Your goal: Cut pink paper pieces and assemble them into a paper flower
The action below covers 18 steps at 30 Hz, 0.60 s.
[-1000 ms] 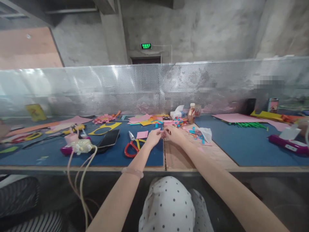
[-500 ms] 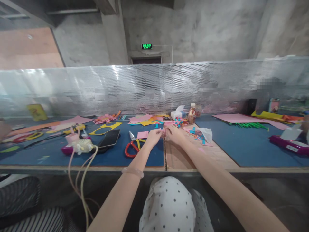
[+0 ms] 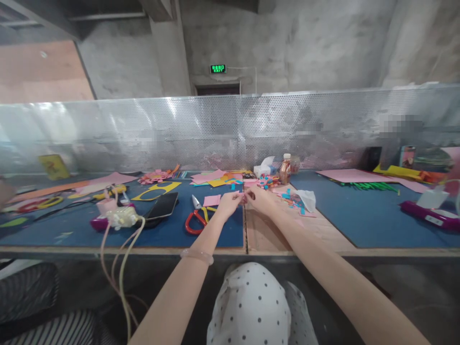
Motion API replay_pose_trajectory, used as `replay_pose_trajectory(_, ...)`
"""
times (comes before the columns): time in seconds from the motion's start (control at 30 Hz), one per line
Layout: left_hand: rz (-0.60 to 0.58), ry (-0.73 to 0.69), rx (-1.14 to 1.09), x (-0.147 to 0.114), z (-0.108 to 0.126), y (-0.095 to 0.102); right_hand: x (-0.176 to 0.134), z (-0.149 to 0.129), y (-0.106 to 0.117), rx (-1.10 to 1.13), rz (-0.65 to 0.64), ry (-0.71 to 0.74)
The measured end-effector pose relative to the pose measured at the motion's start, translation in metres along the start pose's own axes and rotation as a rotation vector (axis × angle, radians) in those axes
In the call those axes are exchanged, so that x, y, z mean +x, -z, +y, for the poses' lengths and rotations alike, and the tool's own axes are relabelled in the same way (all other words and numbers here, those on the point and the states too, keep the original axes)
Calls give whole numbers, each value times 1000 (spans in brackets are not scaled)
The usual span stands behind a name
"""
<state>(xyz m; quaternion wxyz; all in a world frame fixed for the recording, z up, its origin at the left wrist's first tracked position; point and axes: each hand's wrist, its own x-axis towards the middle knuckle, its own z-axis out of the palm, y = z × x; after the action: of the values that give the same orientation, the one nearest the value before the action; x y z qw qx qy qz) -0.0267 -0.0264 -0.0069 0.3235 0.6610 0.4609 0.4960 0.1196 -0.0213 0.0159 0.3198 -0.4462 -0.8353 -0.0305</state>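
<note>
My left hand [image 3: 229,205] and my right hand [image 3: 261,200] meet over the seam between the blue mat and the bare wooden board. Their fingertips pinch a small pink paper piece [image 3: 243,197], mostly covered by the fingers. Left of my hands lie a pink paper square [image 3: 212,200] and scissors [image 3: 195,223] with red and yellow handles, blades pointing away from me. Just beyond my right hand sits a heap of pink, orange and blue paper pieces [image 3: 268,181]. More blue and pink scraps [image 3: 296,203] lie to its right, beside a crumpled white tissue [image 3: 307,199].
A black phone [image 3: 161,207] and a power strip with a pale plug [image 3: 122,216] and cables lie left. Yellow paper with cut-out holes [image 3: 157,190] is behind them. A brown bottle [image 3: 285,170] stands at the back. A purple power strip [image 3: 431,215] lies right.
My hands stay in nearly the same place, fingers shifting slightly around the pink paper piece. At the far right edge, another person's hand is no longer plainly visible and something pink shows there.
</note>
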Motion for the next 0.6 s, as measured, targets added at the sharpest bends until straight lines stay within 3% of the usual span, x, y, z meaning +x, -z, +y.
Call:
replay_pose_trajectory(0.23, 51, 53, -38, -2, 3, 0, -1, -4, -3, -229, -37, 8)
replay_pose_trajectory(0.6, 113, 84, -268, 5, -7, 1, -9, -12, -4, -332, -59, 166)
